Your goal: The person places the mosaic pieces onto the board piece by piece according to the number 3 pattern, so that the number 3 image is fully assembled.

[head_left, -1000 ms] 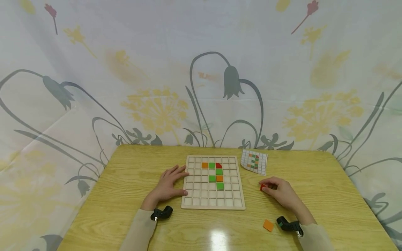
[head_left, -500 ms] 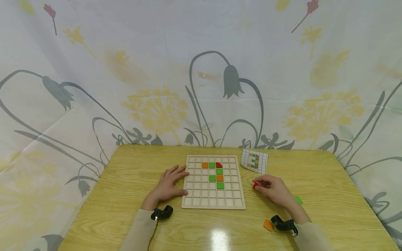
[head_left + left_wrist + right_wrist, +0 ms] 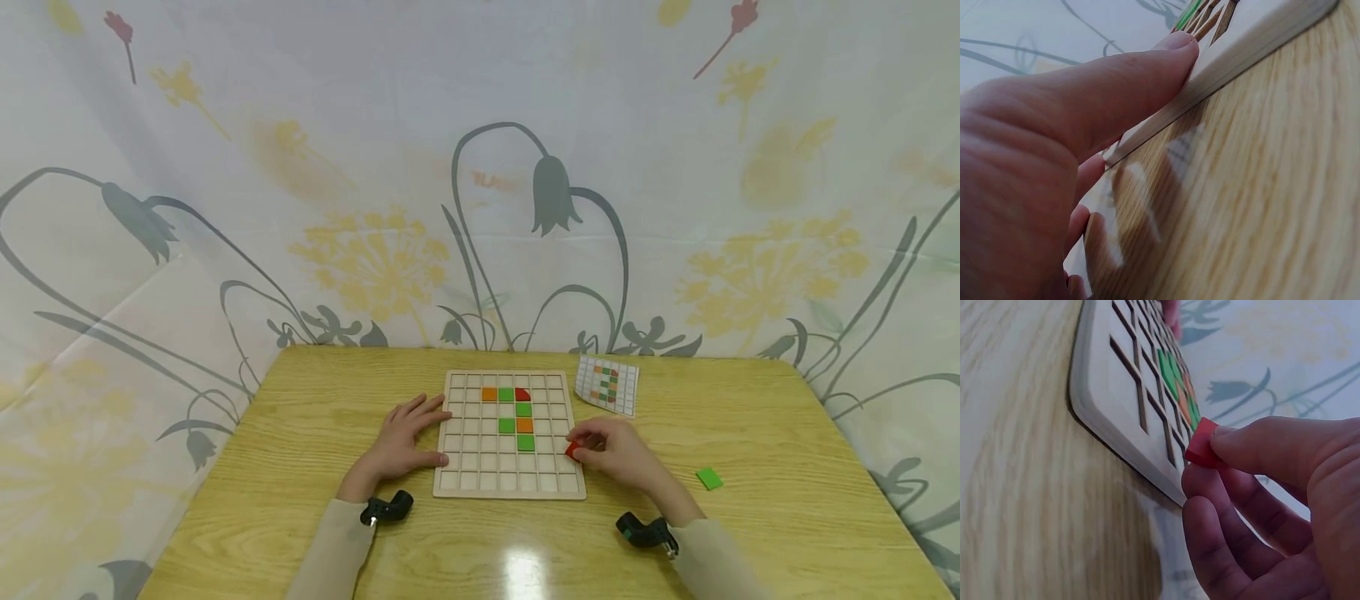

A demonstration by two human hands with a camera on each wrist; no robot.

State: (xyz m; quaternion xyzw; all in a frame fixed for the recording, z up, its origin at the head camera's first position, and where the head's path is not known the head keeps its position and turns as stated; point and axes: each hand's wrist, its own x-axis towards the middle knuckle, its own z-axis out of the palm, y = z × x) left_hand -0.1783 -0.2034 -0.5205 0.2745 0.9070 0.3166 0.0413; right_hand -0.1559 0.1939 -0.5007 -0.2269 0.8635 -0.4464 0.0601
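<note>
A wooden grid board [image 3: 472, 483] lies on the table, with several green and orange square tiles and one red tile [image 3: 522, 394] with a rounded corner set in its cells. My left hand [image 3: 401, 437] rests at the board's left edge, its fingers spread and its thumb [image 3: 1166, 59] touching the rim. Over the board's right edge, my right hand [image 3: 618, 450] pinches a small red tile [image 3: 1202, 444] between thumb and fingers. Part of that tile is hidden by the thumb.
A slightly curled paper card [image 3: 607, 386] with a printed coloured grid stands behind the board's right corner. One loose green tile [image 3: 708, 478] lies on the table [image 3: 787, 433] to the right of my right forearm. A patterned cloth hangs behind the table.
My right hand has moved left with the red tile, from the table to the board's right edge. The loose green tile has come into view; the orange one is now hidden. My left hand stays put.
</note>
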